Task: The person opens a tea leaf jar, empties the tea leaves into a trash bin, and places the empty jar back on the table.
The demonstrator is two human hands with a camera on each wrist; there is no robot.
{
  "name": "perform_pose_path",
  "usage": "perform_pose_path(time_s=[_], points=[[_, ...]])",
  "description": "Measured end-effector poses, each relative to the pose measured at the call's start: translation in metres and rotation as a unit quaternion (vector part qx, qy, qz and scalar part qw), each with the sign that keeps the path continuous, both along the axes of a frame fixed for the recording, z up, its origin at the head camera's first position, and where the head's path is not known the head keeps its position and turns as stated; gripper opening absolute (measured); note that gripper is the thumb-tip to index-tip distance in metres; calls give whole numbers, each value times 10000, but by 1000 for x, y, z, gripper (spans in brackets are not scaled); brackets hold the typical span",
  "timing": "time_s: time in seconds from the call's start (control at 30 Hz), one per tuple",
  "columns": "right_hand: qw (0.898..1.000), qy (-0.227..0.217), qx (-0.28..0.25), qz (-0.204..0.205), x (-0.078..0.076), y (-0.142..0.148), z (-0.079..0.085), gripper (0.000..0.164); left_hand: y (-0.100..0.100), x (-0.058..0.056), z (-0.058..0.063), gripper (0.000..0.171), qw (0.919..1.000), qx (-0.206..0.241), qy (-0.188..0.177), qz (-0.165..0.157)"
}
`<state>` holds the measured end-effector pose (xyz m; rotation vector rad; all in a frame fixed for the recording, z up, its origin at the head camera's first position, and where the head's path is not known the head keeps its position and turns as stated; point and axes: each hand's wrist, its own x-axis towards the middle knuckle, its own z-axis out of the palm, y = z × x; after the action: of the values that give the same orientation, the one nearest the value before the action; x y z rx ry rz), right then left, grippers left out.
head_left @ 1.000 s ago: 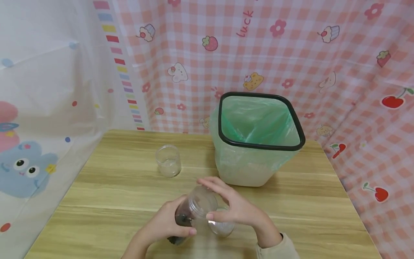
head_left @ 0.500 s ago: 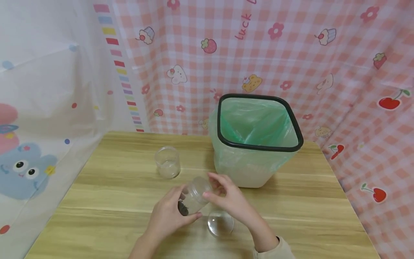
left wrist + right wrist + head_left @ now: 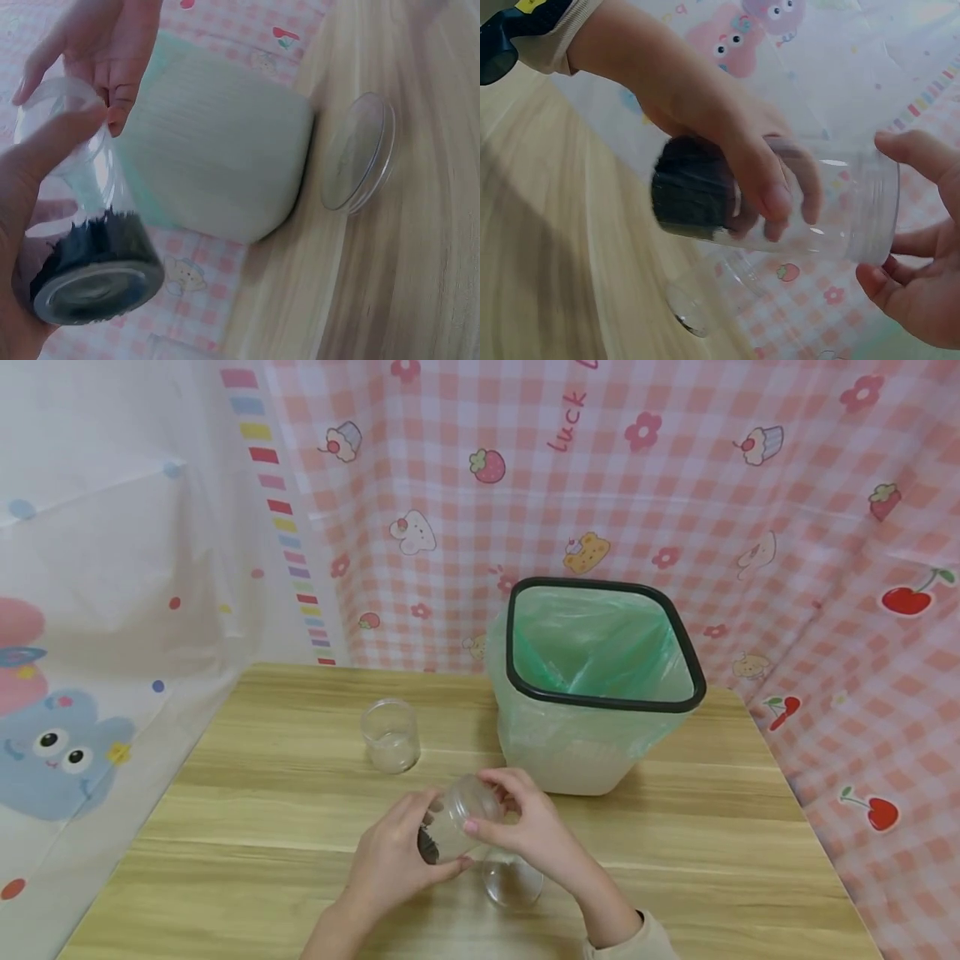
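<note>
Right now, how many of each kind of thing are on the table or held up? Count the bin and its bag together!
Jar with dark bits inside: 1
Clear cup: 1
Flat round clear thing, maybe a dish or lid: 1
Bin with green bag: 1
Total: 4

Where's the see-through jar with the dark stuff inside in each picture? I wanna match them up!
Head: the jar is low in the middle, tilted, between the two hands.
Left wrist: the jar is on the left side, dark stuff at its lower end.
Right wrist: the jar lies sideways across the middle, dark end left.
Shared landmark: the pink checked cloth, in all three.
</note>
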<state>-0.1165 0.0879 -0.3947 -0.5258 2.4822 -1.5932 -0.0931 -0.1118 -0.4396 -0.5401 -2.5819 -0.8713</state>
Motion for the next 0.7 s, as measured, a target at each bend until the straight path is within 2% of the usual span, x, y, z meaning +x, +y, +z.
perform_pose_path(time_s=[0.17, 0.27, 0.33, 0.43, 0.53, 0.6, 0.63, 0.7], points=[[9960, 444, -55, 769, 0, 10, 1, 57, -4, 5, 3, 80, 9946, 291, -939, -334], [9888, 670, -265, 1309, 0, 15, 2, 58, -8, 7, 7, 83, 9852, 479, -1507, -659], [9826, 763, -439, 1638, 0, 17, 1, 60, -11, 8, 9, 84, 9761, 633, -1848, -954], [9694, 928, -688, 2167, -1, 20, 1, 61, -16, 8, 12, 77, 9546, 977, -2350, -1546], [9563, 998, -846, 2614, -2, 22, 2, 63, -21, 7, 14, 64, 9234, 1369, -2775, -2271], [9506, 977, -882, 2810, -2, 24, 4, 63, -23, 5, 14, 57, 9059, 1505, -2919, -2673], [9486, 973, -870, 2885, -2, 24, 5, 63, -24, 5, 14, 55, 8988, 1555, -2979, -2816], [9464, 957, -801, 2980, -2, 26, 6, 64, -24, 5, 14, 52, 8948, 1543, -2995, -2930]])
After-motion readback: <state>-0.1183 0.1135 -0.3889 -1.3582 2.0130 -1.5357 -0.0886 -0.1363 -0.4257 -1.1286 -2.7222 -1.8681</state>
